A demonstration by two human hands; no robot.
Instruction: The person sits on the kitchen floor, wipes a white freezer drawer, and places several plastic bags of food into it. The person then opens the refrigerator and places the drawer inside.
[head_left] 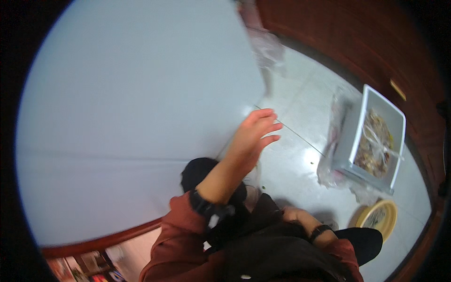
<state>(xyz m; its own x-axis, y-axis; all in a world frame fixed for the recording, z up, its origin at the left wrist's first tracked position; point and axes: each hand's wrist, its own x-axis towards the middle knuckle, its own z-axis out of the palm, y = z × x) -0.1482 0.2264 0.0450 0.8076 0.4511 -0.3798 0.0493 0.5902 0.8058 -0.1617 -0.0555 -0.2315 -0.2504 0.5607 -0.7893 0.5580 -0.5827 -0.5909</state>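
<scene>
My left hand [259,128] reaches out in mid-view, empty, its fingers bent and a little apart. It is beside a large smooth pale panel [141,88] and above the tiled floor [296,123]; whether it touches the panel I cannot tell. My right hand [291,214] rests low near my lap, its fingers mostly hidden by dark clothing. To the right stands a grey-white plastic bin [347,141], like a freezer drawer. Inside lies a knotted clear plastic bag [375,148] with brownish contents.
Crumpled clear plastic [327,172] lies under and beside the bin. A yellow round basin [389,220] sits near my right knee. Dark red-brown wooden furniture [352,42] borders the floor at upper right. Another plastic bag [269,49] hangs or lies beyond the panel's edge.
</scene>
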